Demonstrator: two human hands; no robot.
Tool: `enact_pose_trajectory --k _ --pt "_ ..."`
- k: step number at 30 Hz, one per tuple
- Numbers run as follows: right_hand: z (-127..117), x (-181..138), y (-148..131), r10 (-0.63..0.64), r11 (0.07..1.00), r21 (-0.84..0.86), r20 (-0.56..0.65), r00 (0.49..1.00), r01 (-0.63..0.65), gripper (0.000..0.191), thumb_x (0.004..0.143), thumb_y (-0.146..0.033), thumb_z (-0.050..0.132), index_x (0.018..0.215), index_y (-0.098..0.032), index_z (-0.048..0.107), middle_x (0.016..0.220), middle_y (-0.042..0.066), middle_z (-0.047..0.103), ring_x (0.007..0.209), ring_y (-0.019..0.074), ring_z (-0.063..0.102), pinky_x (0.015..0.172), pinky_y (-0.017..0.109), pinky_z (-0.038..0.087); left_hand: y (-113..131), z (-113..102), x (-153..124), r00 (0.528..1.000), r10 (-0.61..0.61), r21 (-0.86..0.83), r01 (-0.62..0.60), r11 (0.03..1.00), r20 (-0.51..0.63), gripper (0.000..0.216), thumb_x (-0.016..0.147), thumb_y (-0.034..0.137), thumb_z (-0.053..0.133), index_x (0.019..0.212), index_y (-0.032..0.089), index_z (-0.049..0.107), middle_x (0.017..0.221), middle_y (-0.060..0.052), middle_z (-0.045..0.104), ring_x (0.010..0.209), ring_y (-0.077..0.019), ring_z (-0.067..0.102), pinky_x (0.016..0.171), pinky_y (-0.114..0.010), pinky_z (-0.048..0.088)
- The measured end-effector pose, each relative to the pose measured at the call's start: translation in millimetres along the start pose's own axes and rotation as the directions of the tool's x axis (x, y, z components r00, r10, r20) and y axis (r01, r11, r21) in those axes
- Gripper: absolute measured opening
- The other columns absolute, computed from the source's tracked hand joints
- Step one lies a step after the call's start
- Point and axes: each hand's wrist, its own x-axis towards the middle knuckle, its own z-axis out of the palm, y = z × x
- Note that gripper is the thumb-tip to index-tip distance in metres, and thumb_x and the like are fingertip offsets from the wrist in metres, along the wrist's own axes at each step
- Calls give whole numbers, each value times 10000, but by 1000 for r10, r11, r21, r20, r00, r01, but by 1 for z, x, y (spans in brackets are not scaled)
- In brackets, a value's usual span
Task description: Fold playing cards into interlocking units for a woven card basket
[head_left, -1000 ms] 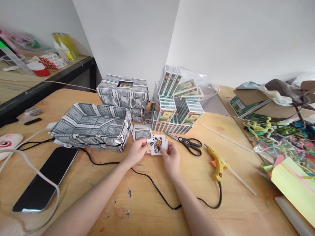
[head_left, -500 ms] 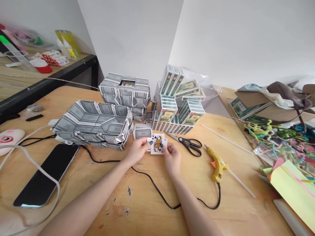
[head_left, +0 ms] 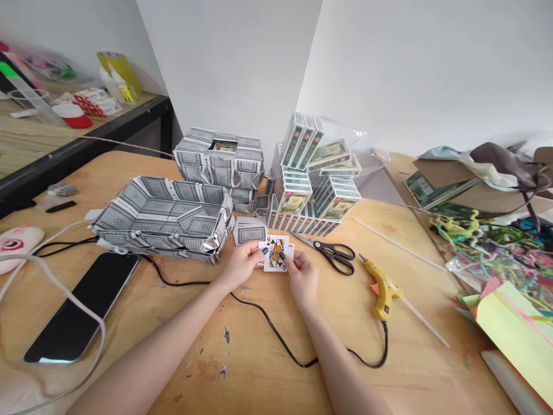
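Observation:
Two overlapping playing cards (head_left: 275, 251) are pinched between my hands, a queen of clubs in front and a red ace showing behind it at both sides. My left hand (head_left: 242, 265) grips their left edge, thumb on the face. At the right edge my right hand (head_left: 302, 279) holds them the same way. Just beyond lies a loose pile of face-down cards (head_left: 251, 232). To the left stands an open basket made of folded cards (head_left: 166, 210), and behind it a second folded-card structure (head_left: 220, 161). Black-handled scissors (head_left: 334, 253) rest right of my right hand.
Stacked card boxes (head_left: 311, 184) stand at the back. A yellow glue gun (head_left: 382, 291) lies at right, its black cord (head_left: 276, 331) running under my forearms. At left are a phone (head_left: 82, 308) and a white cable (head_left: 97, 314). Coloured pipe cleaners (head_left: 496, 242) crowd the right side.
Almost nothing differs. Both hands keep hold of the cards, which have shifted only very slightly.

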Motion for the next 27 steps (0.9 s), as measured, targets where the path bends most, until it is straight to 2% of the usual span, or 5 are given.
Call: enact_pose_trajectory --k 9,18,22,27 --pt "-2 2 1 18 1000 10 8 1000 -18 251 686 -393 621 803 -171 607 816 66 697 746 227 651 672 340 520 2 0 -1 1000 -6 8 6 1000 7 396 675 384 619 983 135 605 880 -54 685 766 -204 637 659 -323 516" --pt "-9 11 -2 103 993 38 118 988 -109 268 625 -382 684 762 -163 611 677 40 687 598 201 636 551 302 493 1 -1 0 1000 -2 -8 2 1000 28 323 687 324 609 952 139 610 828 -35 688 741 -197 638 691 -332 513" --pt "-10 11 -1 113 991 58 124 986 -121 253 629 -367 685 761 -165 608 702 44 697 619 204 648 570 308 506 -1 -3 1 999 13 -1 -13 1000 47 274 707 285 584 938 141 613 836 -29 687 737 -186 636 710 -330 511" --pt "-11 12 -2 129 982 108 192 973 -152 258 631 -353 687 794 -166 618 780 48 708 699 223 666 661 347 527 -4 -4 1 999 18 19 -19 1000 45 274 717 287 582 943 139 620 849 -33 686 751 -182 634 723 -326 508"
